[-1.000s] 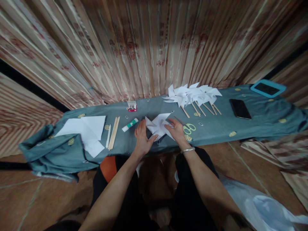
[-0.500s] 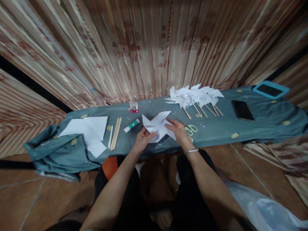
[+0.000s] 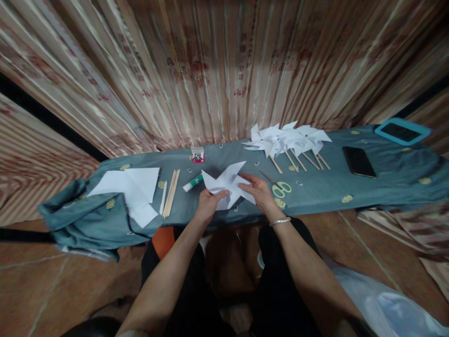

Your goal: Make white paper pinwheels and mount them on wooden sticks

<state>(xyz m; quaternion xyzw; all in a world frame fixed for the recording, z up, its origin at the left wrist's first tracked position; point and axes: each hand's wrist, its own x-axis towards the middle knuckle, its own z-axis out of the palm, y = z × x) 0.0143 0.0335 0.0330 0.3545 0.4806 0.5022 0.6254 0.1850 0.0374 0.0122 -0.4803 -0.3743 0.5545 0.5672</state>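
A white paper pinwheel without a stick is held between my two hands over the near edge of the cloth-covered table. My left hand grips its left side, thumb on top near the centre. On the other side my right hand pinches it, thumb on the paper and fingers behind. Just left of the pinwheel lies a green and white glue stick, partly covered by a blade of paper. Scissors with light green handles lie right of my right hand.
Several finished pinwheels on sticks lie at the back right, beside a black phone and a blue-framed tablet. A small box of pins stands behind; wooden sticks, a white pen-like stick and paper sheets lie left.
Both thumbs have come slightly closer together on the pinwheel, and its left blade now covers part of the glue stick. The whole view has shifted a little.
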